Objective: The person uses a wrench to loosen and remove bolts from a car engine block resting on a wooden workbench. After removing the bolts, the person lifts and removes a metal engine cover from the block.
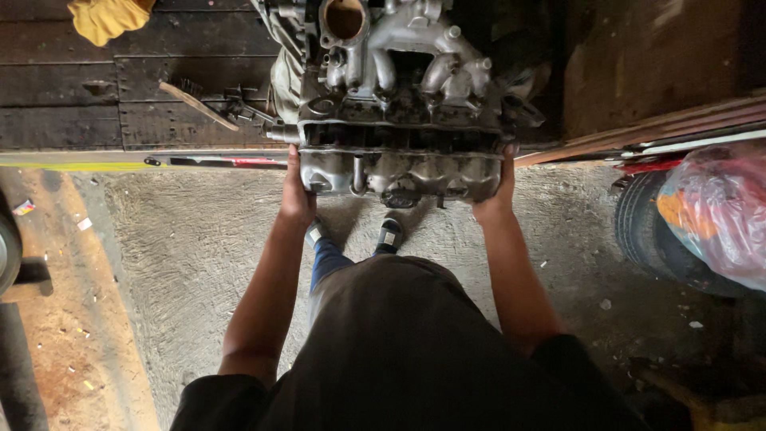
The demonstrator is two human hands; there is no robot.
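Head view shows the left hand [297, 194] and right hand [500, 191] each clamped on a side of the grey cast-metal engine block [399, 120]; an even, firm grip seems wise.

Dull cast-metal engine [399, 104]; rough concrete floor [199, 247]

Dim overall; daylight falls on concrete floor [199, 239], upper corners deep in shadow, mild softness throughout.
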